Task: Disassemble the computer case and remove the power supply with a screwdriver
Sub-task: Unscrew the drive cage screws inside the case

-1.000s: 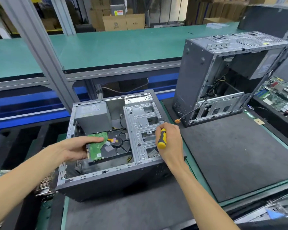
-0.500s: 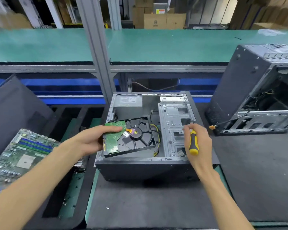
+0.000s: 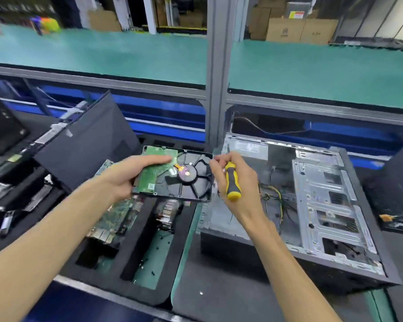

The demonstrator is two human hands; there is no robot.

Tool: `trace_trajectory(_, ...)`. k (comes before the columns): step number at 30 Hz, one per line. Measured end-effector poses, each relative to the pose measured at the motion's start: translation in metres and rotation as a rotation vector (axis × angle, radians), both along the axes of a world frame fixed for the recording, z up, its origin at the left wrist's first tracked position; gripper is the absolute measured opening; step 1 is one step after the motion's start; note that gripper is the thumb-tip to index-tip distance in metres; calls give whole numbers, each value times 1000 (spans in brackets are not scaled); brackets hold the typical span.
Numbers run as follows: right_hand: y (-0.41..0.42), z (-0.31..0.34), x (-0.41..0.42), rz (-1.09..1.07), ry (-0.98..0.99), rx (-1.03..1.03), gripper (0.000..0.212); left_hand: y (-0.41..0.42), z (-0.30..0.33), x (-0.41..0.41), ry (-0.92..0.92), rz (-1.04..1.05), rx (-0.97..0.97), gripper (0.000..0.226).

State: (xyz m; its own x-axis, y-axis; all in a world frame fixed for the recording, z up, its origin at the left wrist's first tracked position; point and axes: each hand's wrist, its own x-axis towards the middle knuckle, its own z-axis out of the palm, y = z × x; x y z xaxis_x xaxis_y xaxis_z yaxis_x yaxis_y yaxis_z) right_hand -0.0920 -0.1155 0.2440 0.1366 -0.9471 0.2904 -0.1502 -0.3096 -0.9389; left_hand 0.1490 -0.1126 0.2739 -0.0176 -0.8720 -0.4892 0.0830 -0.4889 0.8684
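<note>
Clearing the case: hard drive [image 3: 172, 175] held above the foam tray [image 3: 149, 270], left hand [image 3: 123, 177] clamped on its edge, right hand [image 3: 230, 180] wrapped round the screwdriver [image 3: 232, 182]; next, probably, dropping it into a slot, then back to the power supply [image 3: 247, 147] in the open case [image 3: 323, 205].

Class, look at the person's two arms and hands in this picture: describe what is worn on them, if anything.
Both forearms are bare right to the picture's lower edge; no sleeve shows. The left hand and right hand wear no gloves. No watch, ring, wrist strap or marking is visible on either, though the picture is slightly blurred.
</note>
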Motion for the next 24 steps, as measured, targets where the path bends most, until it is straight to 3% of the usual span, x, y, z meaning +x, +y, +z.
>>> trace_trajectory(4, -23, -8, 62, 16, 75, -23, 24, -24, 5, 62, -87, 112, -53, 46)
trace_trajectory(8, -46, -29, 122, -33, 126, 27, 21, -67, -11, 126, -291, 172, -123, 48)
trace_trajectory(11, -61, -47, 164, -41, 96, 152, 21, -100, -36, 155, -482, 165, -123, 92)
trace_trajectory(12, -66, -53, 176, -61, 109, 186, 22, -111, -46, 162, -511, 163, -132, 92)
trace_trajectory(15, -78, -71, 200, -112, 63, 303, 24, -138, -74, 176, -592, 174, -140, 35)
trace_trajectory(17, -87, -84, 208, -142, 108, 332, 23, -153, -91, 184, -669, 138, -126, 37)
trace_trajectory(21, -103, -113, 218, -175, 171, 329, 22, -177, -123, 185, -874, 62, -119, 66)
trace_trajectory(24, -114, -137, 225, -200, 178, 367, 24, -191, -148, 177, -900, 39, -109, 78)
